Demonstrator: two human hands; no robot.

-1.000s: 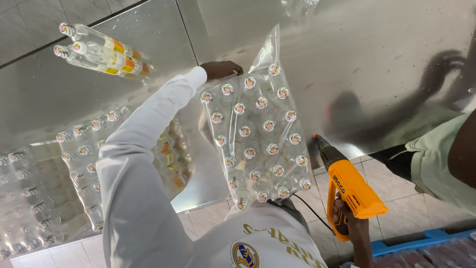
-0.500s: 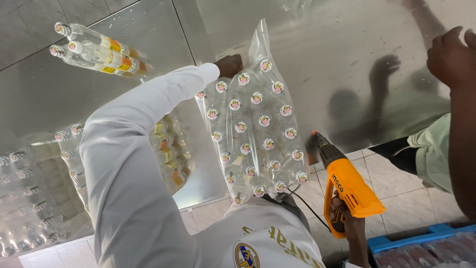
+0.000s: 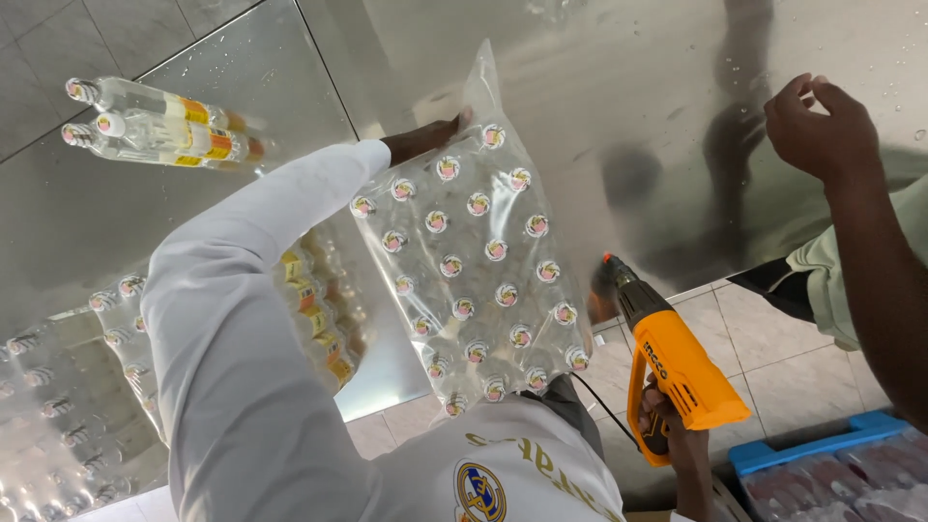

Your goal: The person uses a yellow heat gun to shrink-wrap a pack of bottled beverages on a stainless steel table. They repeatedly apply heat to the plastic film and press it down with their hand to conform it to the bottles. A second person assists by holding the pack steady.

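The left hand (image 3: 425, 138), in a long white sleeve, reaches across the shiny metal worktop (image 3: 599, 87) and rests on the far end of a pack of small bottles (image 3: 474, 271) sealed in clear plastic wrap. Its fingers lie against the top edge of the pack, where loose wrap sticks up; whether the grip is closed on the wrap or only pressing it cannot be told. The pack stands on the worktop with its caps facing up, near the front edge. The right hand (image 3: 667, 435) is closed around the handle of a yellow heat gun (image 3: 677, 362), whose nozzle points at the right side of the pack, just beside it. A few loose bottles (image 3: 159, 121) lie on their sides well to the left. Another person's hand (image 3: 822, 130) hovers over the worktop at the right. A blue crate (image 3: 773, 459) sits on the tiled floor below.
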